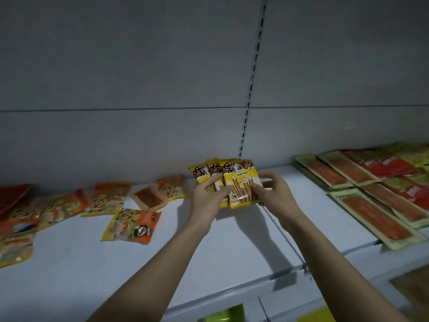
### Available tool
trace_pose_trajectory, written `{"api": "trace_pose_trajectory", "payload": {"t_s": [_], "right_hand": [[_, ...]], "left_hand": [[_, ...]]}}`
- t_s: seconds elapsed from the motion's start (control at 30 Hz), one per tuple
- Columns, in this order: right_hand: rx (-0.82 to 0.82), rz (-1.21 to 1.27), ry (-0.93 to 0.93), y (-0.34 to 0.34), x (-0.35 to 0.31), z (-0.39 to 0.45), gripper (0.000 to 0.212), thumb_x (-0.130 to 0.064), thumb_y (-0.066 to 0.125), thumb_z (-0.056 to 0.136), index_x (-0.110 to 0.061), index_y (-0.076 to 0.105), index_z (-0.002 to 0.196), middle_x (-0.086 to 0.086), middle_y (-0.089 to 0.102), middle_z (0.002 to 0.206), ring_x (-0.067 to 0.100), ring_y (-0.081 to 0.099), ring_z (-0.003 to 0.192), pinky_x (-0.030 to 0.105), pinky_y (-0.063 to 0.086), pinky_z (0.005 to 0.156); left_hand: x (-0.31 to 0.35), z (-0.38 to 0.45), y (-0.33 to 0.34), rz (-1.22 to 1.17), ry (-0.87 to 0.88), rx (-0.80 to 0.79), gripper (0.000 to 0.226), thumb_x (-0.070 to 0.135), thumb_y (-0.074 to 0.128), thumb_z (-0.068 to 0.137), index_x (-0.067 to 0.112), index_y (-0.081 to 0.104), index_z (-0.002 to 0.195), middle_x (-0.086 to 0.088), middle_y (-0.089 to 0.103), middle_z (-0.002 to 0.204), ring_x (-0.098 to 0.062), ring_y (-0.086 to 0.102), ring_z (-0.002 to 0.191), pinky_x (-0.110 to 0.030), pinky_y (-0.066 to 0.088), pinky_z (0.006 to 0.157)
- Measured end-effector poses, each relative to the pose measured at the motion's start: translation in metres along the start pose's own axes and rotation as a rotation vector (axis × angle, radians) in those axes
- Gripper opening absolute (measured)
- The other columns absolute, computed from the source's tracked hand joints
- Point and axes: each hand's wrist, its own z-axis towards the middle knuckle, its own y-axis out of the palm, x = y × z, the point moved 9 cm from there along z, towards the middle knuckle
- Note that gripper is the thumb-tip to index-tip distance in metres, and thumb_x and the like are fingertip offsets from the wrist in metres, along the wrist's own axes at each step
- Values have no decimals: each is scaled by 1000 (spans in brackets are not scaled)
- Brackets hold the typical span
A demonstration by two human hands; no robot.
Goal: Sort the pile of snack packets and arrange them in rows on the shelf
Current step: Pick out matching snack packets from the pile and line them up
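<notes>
Both hands hold a fan of three yellow packets (240,182) upright over the far middle of the white shelf (209,252), near its back wall. The left hand (206,196) grips the fan's left side, thumb across the front; the right hand (272,191) pinches its right edge. To the left lie loose orange packets (132,225) (scattered, some overlapping), with a clear-windowed one (149,197) among them. On the right, green-edged packets (376,216) and red packets (380,162) lie flat in rows.
</notes>
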Motion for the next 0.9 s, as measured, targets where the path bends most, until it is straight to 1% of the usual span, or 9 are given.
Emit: {"api": "trace_pose_trajectory", "payload": {"t_s": [0.1, 0.3, 0.43, 0.5, 0.6, 0.67, 0.73, 0.8, 0.9], "right_hand": [[98, -21, 26, -29, 19, 19, 19, -13, 62, 97, -17, 57, 115, 5, 67, 99, 15, 67, 78, 22, 51, 57], [148, -47, 97, -48, 62, 40, 22, -9, 58, 97, -15, 53, 118, 15, 64, 108, 25, 68, 90, 37, 57, 75], [172, -19, 63, -69, 59, 62, 20, -7, 56, 99, -14, 53, 117, 4, 61, 99, 12, 62, 77, 16, 47, 56], [156, 6, 52, -79, 58, 75, 19, -5, 53, 99, -13, 52, 117, -1, 60, 95, 9, 61, 75, 10, 44, 49], [167, 34, 65, -103, 68, 96, 20, -4, 54, 98, -16, 52, 114, 6, 63, 102, 17, 65, 84, 20, 50, 62], [178, 15, 82, -121, 81, 110, 20, -4, 55, 97, -18, 52, 112, 11, 64, 111, 24, 66, 94, 31, 49, 73], [181, -73, 89, -135, 93, 122, 19, -5, 56, 97, -18, 51, 110, 10, 60, 114, 23, 61, 96, 33, 46, 79], [154, -185, 67, -141, 98, 133, 20, -8, 57, 96, -14, 51, 114, 12, 58, 116, 24, 57, 98, 32, 44, 82], [153, -542, -111, -146, 90, 146, 33, -12, 60, 94, 3, 50, 121, 24, 51, 123, 38, 49, 112, 39, 37, 91]], "left_hand": [[-15, 17, 37, -57, -31, -67, 39, 4, 78, 84, 24, 70, 116, 1, 68, 119, -11, 69, 100, -17, 57, 69], [-46, 32, 74, -88, -148, -96, 43, -3, 76, 84, 14, 69, 123, -5, 70, 115, -18, 73, 95, -22, 60, 63], [-41, 44, 97, -93, -117, -73, 39, 0, 75, 86, 15, 69, 122, -5, 70, 115, -17, 73, 93, -19, 58, 60], [-39, 49, 107, -143, -120, -35, 28, 6, 72, 90, 17, 71, 116, -6, 72, 112, -11, 74, 84, -17, 55, 57], [-35, 59, 103, -185, -112, 79, 26, 4, 66, 92, 14, 70, 116, 2, 72, 98, 4, 68, 65, -10, 49, 53], [-36, 67, 96, -195, -93, 179, 33, -1, 66, 90, 15, 70, 119, 1, 71, 109, 3, 67, 75, -8, 49, 58], [-40, 69, 95, -202, -64, 261, 37, -1, 68, 89, 17, 71, 121, -1, 69, 119, -8, 67, 93, -9, 51, 64], [-45, 67, 106, -199, -50, 295, 37, 0, 67, 89, 18, 71, 121, 1, 69, 117, -14, 68, 100, -11, 54, 67], [-54, 61, 133, -195, -69, 300, 34, 0, 66, 90, 24, 73, 113, 9, 67, 109, -18, 69, 104, -31, 58, 89]]}}
